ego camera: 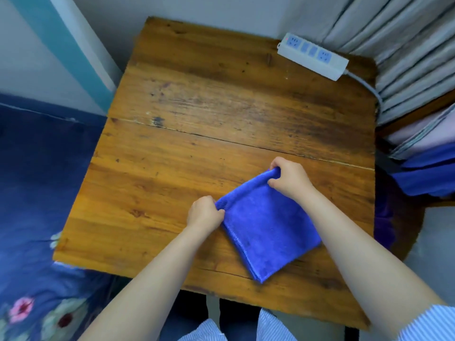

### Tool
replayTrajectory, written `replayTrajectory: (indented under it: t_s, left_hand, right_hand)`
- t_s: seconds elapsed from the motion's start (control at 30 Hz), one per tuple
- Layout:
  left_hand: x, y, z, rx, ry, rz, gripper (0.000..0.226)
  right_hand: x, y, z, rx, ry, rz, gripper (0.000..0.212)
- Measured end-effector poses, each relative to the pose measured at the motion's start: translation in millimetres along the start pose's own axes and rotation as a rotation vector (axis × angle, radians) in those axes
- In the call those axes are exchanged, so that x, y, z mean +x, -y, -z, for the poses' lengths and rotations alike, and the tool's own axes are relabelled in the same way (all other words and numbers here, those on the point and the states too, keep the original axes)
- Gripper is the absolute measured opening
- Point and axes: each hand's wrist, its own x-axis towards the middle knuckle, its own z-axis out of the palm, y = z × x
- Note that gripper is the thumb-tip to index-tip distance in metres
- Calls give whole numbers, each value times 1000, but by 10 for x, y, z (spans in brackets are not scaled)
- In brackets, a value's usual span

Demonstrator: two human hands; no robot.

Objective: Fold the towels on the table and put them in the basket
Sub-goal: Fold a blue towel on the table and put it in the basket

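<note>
A blue towel (266,227) lies folded into a rough square on the wooden table (197,114), near its front right part. My left hand (204,214) pinches the towel's left far corner. Its right far corner is gripped by my right hand (290,178). The far edge between both hands is bunched and slightly lifted; the rest lies flat. No basket is clearly in view.
A white power strip (312,55) with its cable lies at the table's far right corner. Grey curtains (406,45) hang behind it. Blue and pale cloths (428,168) are piled right of the table. A dark blue flowered bedspread (37,193) is on the left.
</note>
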Motion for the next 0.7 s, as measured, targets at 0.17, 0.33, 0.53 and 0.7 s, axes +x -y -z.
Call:
replayTrajectory:
  t_s: [0.17,0.33,0.53,0.7]
  left_hand:
    - [-156,74,126,-144,-9,25,10]
    - [-532,424,524,-295,-197,6,10]
    - [-1157,1276,1062,-344,-534,77,14]
    - [-1918,2181,1277,-405,-786,219,23]
  right_hand:
    - [-201,105,44,117,-109,183,22]
    - [-482,511,103,189,-118,372,34]
    - [-778,1455,-176,22,58,602,34]
    - [-1333,2287,-681,-28,29,865,27]
